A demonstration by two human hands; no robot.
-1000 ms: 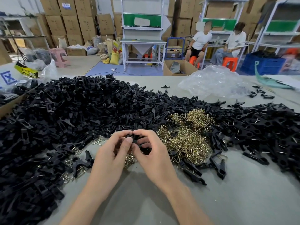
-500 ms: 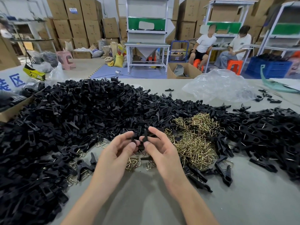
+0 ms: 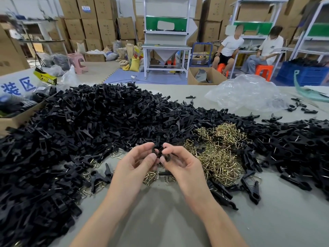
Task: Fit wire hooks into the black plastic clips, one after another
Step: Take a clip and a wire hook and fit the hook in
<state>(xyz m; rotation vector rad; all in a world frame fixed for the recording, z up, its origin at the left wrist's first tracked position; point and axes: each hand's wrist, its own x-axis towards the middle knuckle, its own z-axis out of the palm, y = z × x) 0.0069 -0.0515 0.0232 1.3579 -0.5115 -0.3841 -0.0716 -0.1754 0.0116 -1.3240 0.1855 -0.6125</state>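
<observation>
Centrally, the left hand (image 3: 135, 168) and right hand (image 3: 181, 166) pinch one black clip (image 3: 158, 151) between their fingertips above the table (image 3: 178, 221), with the wire hooks (image 3: 219, 154) heaped just to its right.

Head-worn camera looks forward and down, close over the table (image 3: 160, 221).

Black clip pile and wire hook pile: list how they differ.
The black clip pile is matte black plastic; the wire hook pile is shiny brass-coloured metal. The clip pile spreads across nearly the whole table; the hook pile is a small patch ringed by clips. Both lie loose and tangled on the grey surface.
</observation>
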